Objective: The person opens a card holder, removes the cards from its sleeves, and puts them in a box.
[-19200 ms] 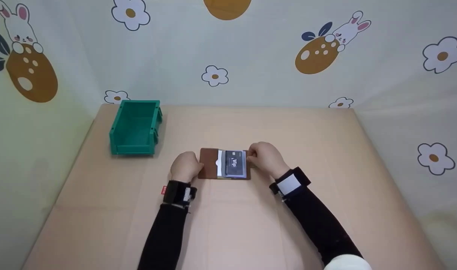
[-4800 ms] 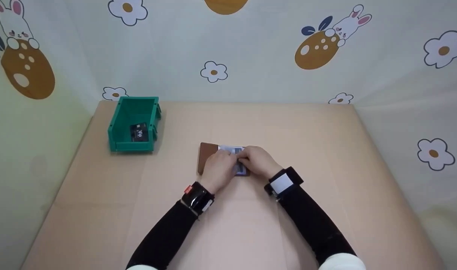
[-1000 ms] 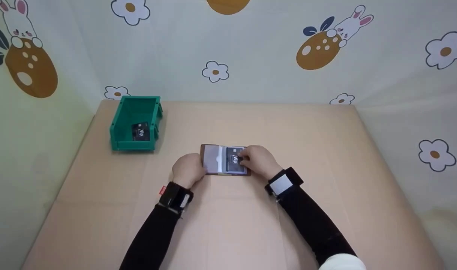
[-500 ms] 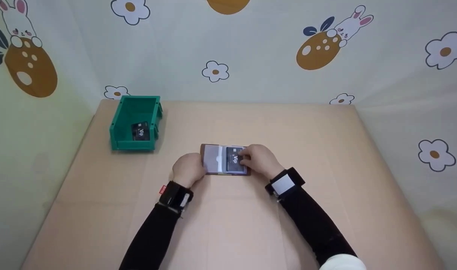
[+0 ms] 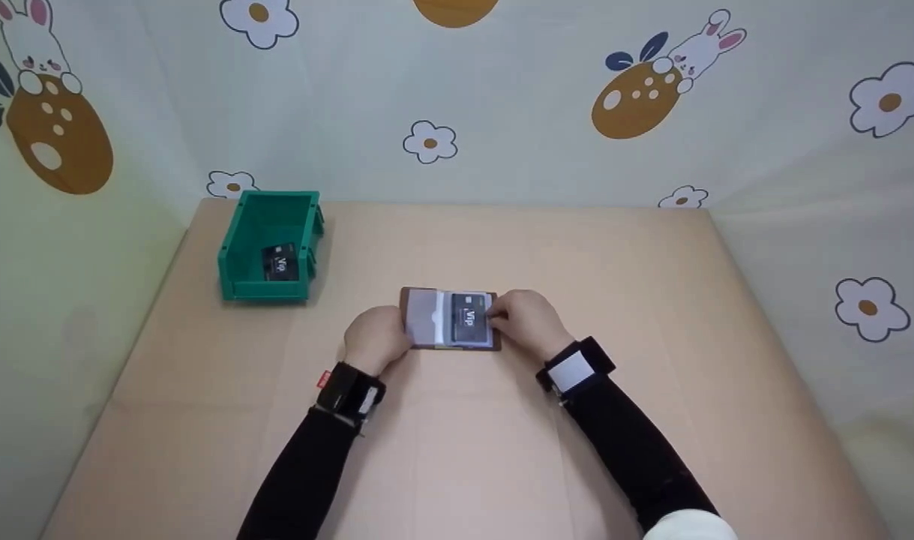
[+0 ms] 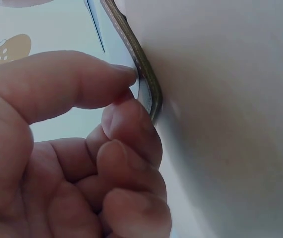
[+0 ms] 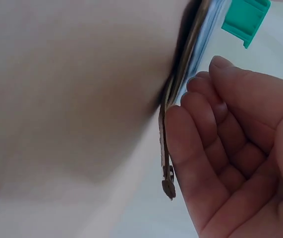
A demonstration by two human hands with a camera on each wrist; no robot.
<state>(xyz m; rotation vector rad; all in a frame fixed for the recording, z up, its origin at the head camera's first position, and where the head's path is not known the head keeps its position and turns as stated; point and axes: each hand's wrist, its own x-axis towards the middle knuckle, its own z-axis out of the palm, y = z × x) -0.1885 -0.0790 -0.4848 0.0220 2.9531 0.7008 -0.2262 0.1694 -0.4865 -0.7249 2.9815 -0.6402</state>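
A brown card holder (image 5: 497, 341) lies spread open on the table, with clear plastic sleeves (image 5: 424, 319) inside. A black card marked "Vip" (image 5: 468, 326) sits in its right-hand sleeve. My left hand (image 5: 376, 341) pinches the holder's left edge; in the left wrist view, thumb and forefinger meet beside its stitched cover (image 6: 148, 82). My right hand (image 5: 533, 322) is at the right edge of the sleeves, fingers bent. The right wrist view shows these fingers (image 7: 188, 134) along the cover's edge (image 7: 164, 144), with no sleeve plainly held between thumb and forefinger.
A green bin (image 5: 265, 291) stands at the back left of the table (image 5: 457, 450). Inside it lies another black "Vip" card (image 5: 280, 262). Patterned cloth walls (image 5: 337, 112) rise behind the table and at both sides.
Over the last second my right fingers have drawn back rightward from the card's face to the sleeve edge. Since the earliest frame, a Vip card has appeared in the bin and a sleeve covers the left flap.
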